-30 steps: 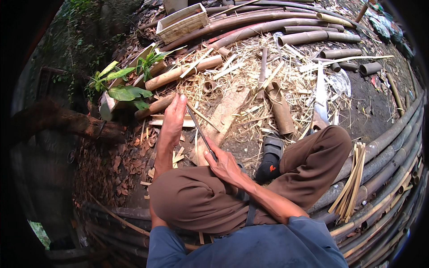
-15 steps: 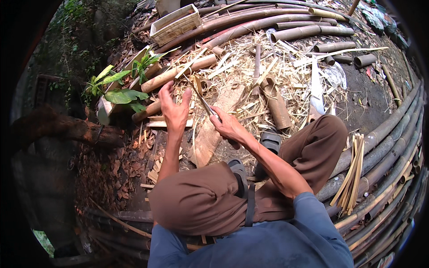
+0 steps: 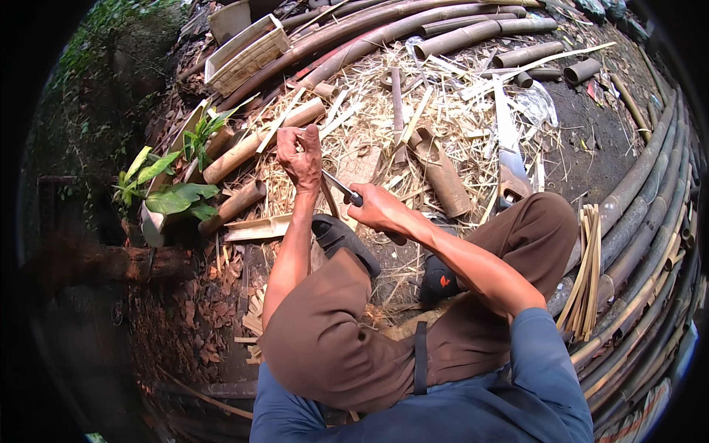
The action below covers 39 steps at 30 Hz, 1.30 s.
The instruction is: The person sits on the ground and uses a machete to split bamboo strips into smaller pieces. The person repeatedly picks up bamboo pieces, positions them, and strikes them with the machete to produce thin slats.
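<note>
My right hand [image 3: 378, 209] is wrapped around the dark handle of a knife [image 3: 337, 183], whose narrow metal blade points up and to the left. Close to the blade's far end, my left hand [image 3: 300, 159] is closed with the thumb upward; what its fingers hold is hidden. A thin brown strip [image 3: 329, 201] shows beneath the blade, between my hands. Past them, a wooden board [image 3: 360, 164] lies among pale shavings. My left shoe [image 3: 346, 240] rests just below the knife.
Bamboo sections [image 3: 441, 170] and a handsaw [image 3: 511, 164] lie ahead to the right. Long poles [image 3: 635, 214] curve along the right side, with a bundle of split strips [image 3: 582, 277] on them. A leafy plant [image 3: 177, 198] and a pale crate [image 3: 247, 55] are at left.
My left hand has gone from open, fingers spread, to closed beside the blade. The knife has tipped lower, my left foot has shifted forward and left, and the view has turned slightly.
</note>
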Available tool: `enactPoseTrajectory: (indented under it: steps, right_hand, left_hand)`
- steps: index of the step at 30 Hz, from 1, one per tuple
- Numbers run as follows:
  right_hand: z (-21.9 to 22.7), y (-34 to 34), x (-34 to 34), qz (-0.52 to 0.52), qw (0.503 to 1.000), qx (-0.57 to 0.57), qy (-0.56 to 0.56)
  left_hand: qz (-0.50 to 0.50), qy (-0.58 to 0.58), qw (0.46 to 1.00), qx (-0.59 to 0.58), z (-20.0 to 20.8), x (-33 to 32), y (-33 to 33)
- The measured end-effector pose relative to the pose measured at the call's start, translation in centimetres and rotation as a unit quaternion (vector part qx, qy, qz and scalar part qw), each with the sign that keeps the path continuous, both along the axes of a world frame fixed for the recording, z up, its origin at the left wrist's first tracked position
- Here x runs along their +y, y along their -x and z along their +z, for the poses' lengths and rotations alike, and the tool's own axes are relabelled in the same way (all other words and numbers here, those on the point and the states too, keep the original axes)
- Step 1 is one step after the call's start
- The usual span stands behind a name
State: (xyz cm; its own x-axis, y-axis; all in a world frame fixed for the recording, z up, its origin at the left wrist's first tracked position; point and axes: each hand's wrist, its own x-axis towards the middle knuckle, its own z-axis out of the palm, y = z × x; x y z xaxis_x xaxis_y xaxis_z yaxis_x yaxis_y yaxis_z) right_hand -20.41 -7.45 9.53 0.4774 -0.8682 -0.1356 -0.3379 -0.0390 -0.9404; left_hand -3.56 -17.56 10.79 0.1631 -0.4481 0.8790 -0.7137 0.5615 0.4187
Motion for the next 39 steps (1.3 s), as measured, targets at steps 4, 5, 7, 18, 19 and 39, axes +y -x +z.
enactPoseTrajectory:
  steps: [4,5,7,18,19,39]
  right_hand:
    - [-0.5,0.8,-2.2,-0.011,0.999,0.043,-0.006]
    - [-0.5,0.6,-2.6,-0.002,0.999,0.053,-0.004]
    - [-1.0,0.6,-3.3,-0.013,0.999,0.047,-0.007]
    - [-3.9,-1.4,-4.1,0.008,0.999,0.032,-0.010]
    - [-4.3,-1.7,-4.2,0.001,0.998,0.060,0.025]
    - [-7.3,-3.3,-3.3,0.052,0.993,0.103,-0.036]
  left_hand:
    - [-0.013,-0.085,0.995,0.056,-1.0,-2.1,2.1]
    - [-0.013,-0.103,0.992,0.077,-1.0,-1.9,2.2]
    - [0.011,-0.089,0.992,0.093,-1.4,-2.6,2.4]
    - [-0.037,-0.070,0.979,0.186,-2.0,-2.6,0.3]
    - [-0.044,-0.066,0.978,0.192,-2.0,-2.4,-0.1]
    - [-0.074,-0.068,0.956,0.275,-2.3,-2.3,-2.6]
